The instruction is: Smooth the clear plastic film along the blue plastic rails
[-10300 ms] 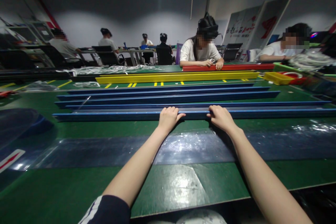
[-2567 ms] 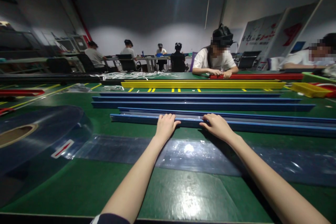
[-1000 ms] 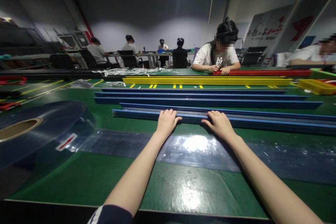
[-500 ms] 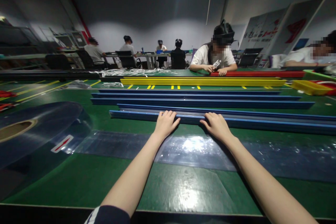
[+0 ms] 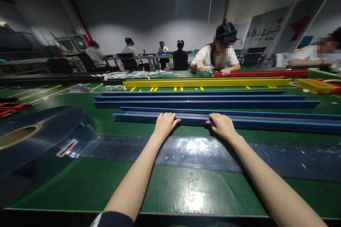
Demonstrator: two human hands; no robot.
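A long blue channel rail (image 5: 266,125) lies across the green table (image 5: 186,191), nearest of several blue rails (image 5: 202,104). My left hand (image 5: 164,125) grips its near wall, fingers curled over the top edge. About a hand's width to the right, my right hand (image 5: 221,126) holds the same edge the same way. A strip of clear film (image 5: 191,149) lies flat on the table just in front of the rail, under my wrists.
A big roll of clear film (image 5: 34,138) stands at the near left. Beyond the blue rails lie a yellow rail (image 5: 207,82) and a red rail (image 5: 261,73). A person (image 5: 217,55) sits across the table; yellow trays (image 5: 315,86) at far right.
Over ten seconds the blue rail has shifted right along the table. In the last second my hands stay on its edge, the right one slightly further right.
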